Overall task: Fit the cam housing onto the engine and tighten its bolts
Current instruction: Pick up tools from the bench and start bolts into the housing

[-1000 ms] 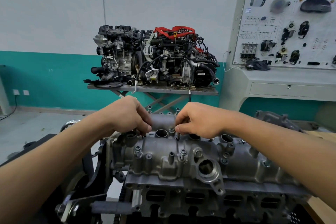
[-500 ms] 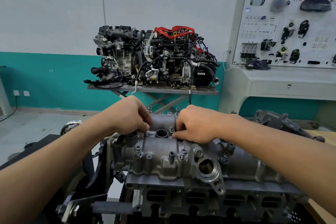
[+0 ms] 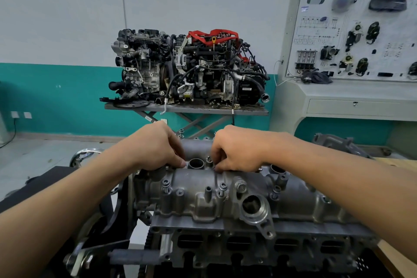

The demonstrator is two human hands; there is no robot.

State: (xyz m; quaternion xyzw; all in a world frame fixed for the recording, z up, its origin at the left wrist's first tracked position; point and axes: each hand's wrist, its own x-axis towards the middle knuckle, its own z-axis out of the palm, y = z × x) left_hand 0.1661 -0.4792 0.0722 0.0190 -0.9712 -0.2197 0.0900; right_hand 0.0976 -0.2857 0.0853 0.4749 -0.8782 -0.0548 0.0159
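The grey cast cam housing sits on top of the engine in front of me. Several bolts stand in its bosses along the near side. My left hand rests on the housing's middle ridge with its fingers curled down and pinching a bolt just left of an open round bore. My right hand is just right of that bore, its fingertips curled down and pinching another bolt. Both bolts are mostly hidden under the fingers.
Two display engines stand on a scissor-leg table by the far wall. A white training board with car parts is at the right. Another metal casting lies on a wooden bench to the right. The engine stand's handle sticks out lower left.
My right hand has slid left along the housing toward the open bore and its fingers have turned. My left hand has twisted slightly in place.
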